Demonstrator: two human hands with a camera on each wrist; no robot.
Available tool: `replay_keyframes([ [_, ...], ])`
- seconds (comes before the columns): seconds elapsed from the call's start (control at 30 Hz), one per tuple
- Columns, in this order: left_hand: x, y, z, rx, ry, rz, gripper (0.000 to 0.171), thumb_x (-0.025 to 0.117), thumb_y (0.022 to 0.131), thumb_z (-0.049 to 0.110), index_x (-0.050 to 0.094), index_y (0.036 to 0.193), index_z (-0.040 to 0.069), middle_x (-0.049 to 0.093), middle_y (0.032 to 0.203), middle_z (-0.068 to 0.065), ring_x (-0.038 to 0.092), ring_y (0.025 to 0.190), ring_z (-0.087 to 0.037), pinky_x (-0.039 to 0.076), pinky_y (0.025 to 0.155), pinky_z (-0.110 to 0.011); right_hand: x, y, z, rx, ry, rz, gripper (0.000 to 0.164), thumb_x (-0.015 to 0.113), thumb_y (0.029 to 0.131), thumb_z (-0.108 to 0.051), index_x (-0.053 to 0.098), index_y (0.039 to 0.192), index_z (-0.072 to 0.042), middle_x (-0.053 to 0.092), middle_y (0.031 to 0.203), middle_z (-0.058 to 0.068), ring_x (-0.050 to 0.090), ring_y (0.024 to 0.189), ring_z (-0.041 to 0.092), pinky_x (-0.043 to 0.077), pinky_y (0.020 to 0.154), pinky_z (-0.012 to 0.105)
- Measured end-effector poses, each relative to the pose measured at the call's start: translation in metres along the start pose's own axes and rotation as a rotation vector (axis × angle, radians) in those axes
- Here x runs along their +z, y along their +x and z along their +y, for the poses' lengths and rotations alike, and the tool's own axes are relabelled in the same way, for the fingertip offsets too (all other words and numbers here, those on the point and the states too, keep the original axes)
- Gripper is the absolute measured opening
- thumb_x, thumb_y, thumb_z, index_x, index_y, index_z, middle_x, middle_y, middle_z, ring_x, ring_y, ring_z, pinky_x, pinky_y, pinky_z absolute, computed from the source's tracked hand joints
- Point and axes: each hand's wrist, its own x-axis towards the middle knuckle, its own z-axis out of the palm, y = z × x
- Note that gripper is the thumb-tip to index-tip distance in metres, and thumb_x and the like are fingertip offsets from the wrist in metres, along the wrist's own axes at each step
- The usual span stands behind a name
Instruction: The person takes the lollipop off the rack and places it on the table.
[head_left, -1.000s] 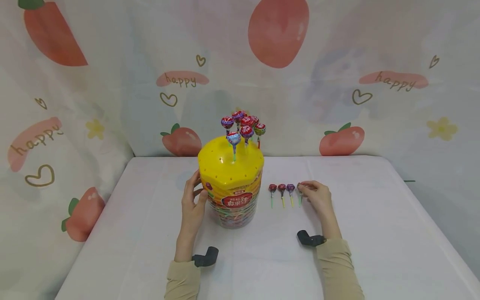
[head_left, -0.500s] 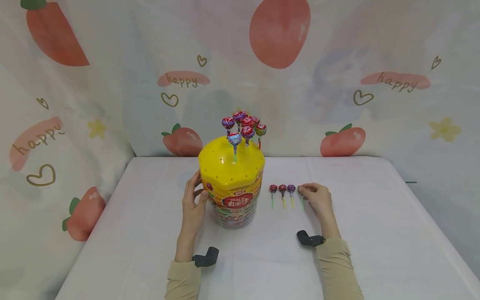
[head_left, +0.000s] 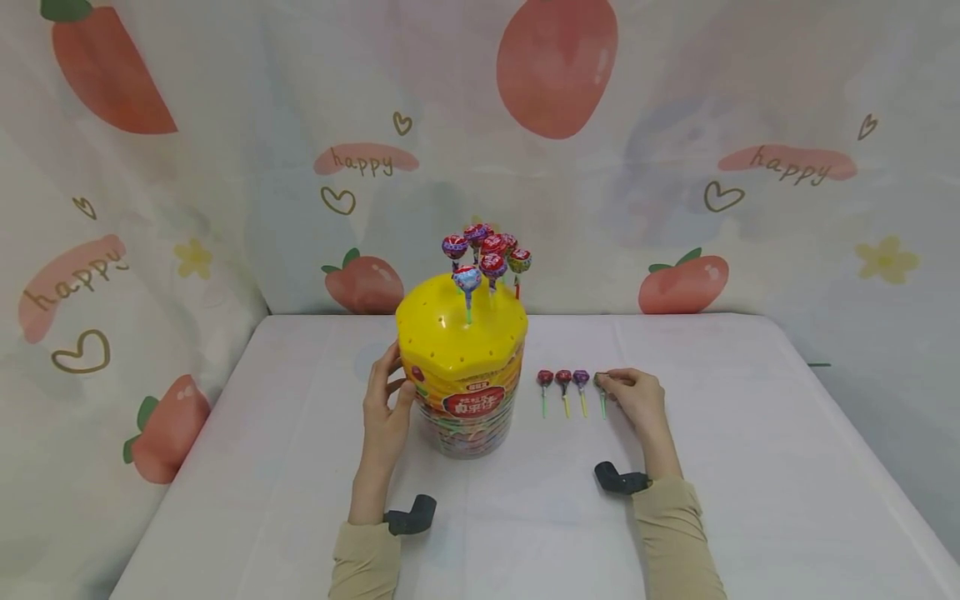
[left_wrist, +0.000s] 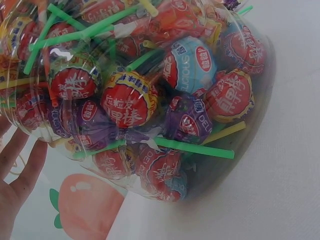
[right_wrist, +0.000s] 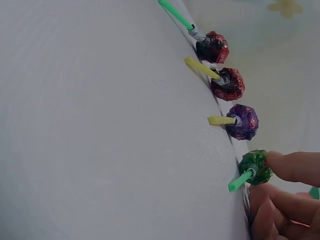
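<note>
A clear lollipop jar [head_left: 472, 425] with a yellow lid [head_left: 435, 333] stands left of the table's middle. My left hand [head_left: 386, 417] holds its left side, thumb toward me and fingers round the far side. Through the clear wall, the left wrist view shows many wrapped lollipops inside. My right hand [head_left: 639, 408] pinches the head of a green-wrapped lollipop [right_wrist: 254, 167] at the right end of a row. Beside it lie a purple lollipop [right_wrist: 243, 122] and two dark red lollipops, one with a yellow stick [right_wrist: 200, 67], the other with a green stick [right_wrist: 175, 14].
Several lollipops stand upright in the lid's holes, a light blue one [head_left: 467, 280] at the front. A white cloth covers the table [head_left: 525, 525]. Behind it hangs a printed curtain [head_left: 450, 75]. Each wrist wears a black camera, the right camera [head_left: 619, 477] near the sleeve.
My right fingers have shifted slightly on the green lollipop, whose stick now lies at a slightly different angle at the row's end. The left hand and jar stay in place.
</note>
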Motion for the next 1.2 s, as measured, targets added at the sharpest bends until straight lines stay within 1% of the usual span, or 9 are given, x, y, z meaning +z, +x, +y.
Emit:
replay_keyframes([
  [0.07,0.000,0.000,0.000,0.001,-0.001,-0.002,0.053,0.054,0.098,0.032,0.038,0.147,0.022,0.050,0.140,-0.004,0.047,0.125,-0.017,0.046,0.099,-0.030,-0.001,-0.001,0.000,0.004,0.012,0.009,0.040,0.064,0.092,-0.028,0.064,0.119,0.001,0.069,0.092,0.011,0.056,0.068,0.005,0.045,0.059,0.017],
  [0.23,-0.002,0.000,0.001,0.011,-0.002,-0.003,0.056,0.051,0.097,0.042,0.037,0.148,0.024,0.050,0.140,-0.006,0.047,0.125,-0.015,0.047,0.098,-0.034,-0.004,-0.006,-0.007,-0.021,0.027,0.056,0.036,0.064,0.091,-0.025,0.065,0.117,-0.001,0.066,0.087,0.009,0.057,0.064,0.008,0.044,0.055,0.018],
  [0.33,-0.003,0.001,0.001,0.013,-0.001,-0.003,0.056,0.051,0.097,0.042,0.037,0.148,0.024,0.050,0.140,-0.007,0.047,0.124,-0.014,0.047,0.098,-0.034,-0.007,-0.012,-0.013,-0.040,0.032,0.082,0.034,0.064,0.091,-0.025,0.066,0.117,-0.002,0.065,0.087,0.008,0.059,0.065,0.008,0.043,0.055,0.019],
  [0.5,-0.003,0.001,-0.001,0.015,0.006,-0.005,0.055,0.052,0.098,0.039,0.037,0.148,0.023,0.049,0.140,-0.007,0.046,0.124,-0.008,0.046,0.099,-0.029,-0.014,-0.022,-0.027,-0.100,0.045,0.144,0.032,0.066,0.090,-0.024,0.068,0.114,-0.003,0.067,0.089,0.011,0.055,0.061,-0.005,0.041,0.058,0.017],
  [0.6,-0.004,0.001,-0.001,0.017,0.005,-0.004,0.054,0.052,0.098,0.037,0.037,0.148,0.022,0.049,0.140,-0.007,0.045,0.124,-0.007,0.047,0.099,-0.033,-0.017,-0.030,-0.037,-0.152,0.070,0.188,0.029,0.067,0.089,-0.022,0.070,0.112,-0.004,0.068,0.088,0.012,0.052,0.058,-0.010,0.040,0.059,0.017],
  [0.73,-0.004,0.001,-0.002,0.027,-0.006,-0.005,0.054,0.052,0.098,0.037,0.038,0.148,0.022,0.049,0.140,-0.007,0.045,0.124,-0.008,0.047,0.098,-0.039,-0.022,-0.041,-0.052,-0.196,0.107,0.220,0.027,0.068,0.089,-0.022,0.070,0.112,-0.007,0.065,0.084,0.002,0.052,0.061,-0.008,0.041,0.059,0.019],
  [0.87,-0.004,0.001,-0.002,0.029,-0.012,-0.005,0.054,0.052,0.098,0.038,0.037,0.148,0.023,0.049,0.139,-0.007,0.046,0.125,-0.009,0.046,0.098,-0.034,-0.026,-0.053,-0.067,-0.244,0.146,0.246,0.027,0.069,0.089,-0.024,0.071,0.112,-0.010,0.058,0.079,-0.015,0.053,0.068,-0.003,0.042,0.057,0.018],
  [1.0,-0.002,0.000,-0.002,0.019,-0.022,-0.003,0.054,0.053,0.098,0.035,0.038,0.148,0.022,0.050,0.138,-0.007,0.046,0.125,-0.012,0.046,0.099,-0.032,-0.031,-0.065,-0.083,-0.337,0.230,0.253,0.024,0.071,0.088,-0.021,0.071,0.109,-0.010,0.057,0.077,-0.022,0.055,0.071,-0.001,0.043,0.057,0.015],
  [1.2,0.002,-0.001,-0.003,0.001,-0.026,0.006,0.052,0.054,0.098,0.028,0.038,0.147,0.020,0.051,0.137,-0.006,0.047,0.125,-0.015,0.046,0.100,-0.039,-0.032,-0.081,-0.105,-0.469,0.399,0.211,0.022,0.070,0.087,-0.011,0.071,0.108,-0.004,0.060,0.080,-0.018,0.059,0.072,0.001,0.046,0.063,0.012],
])
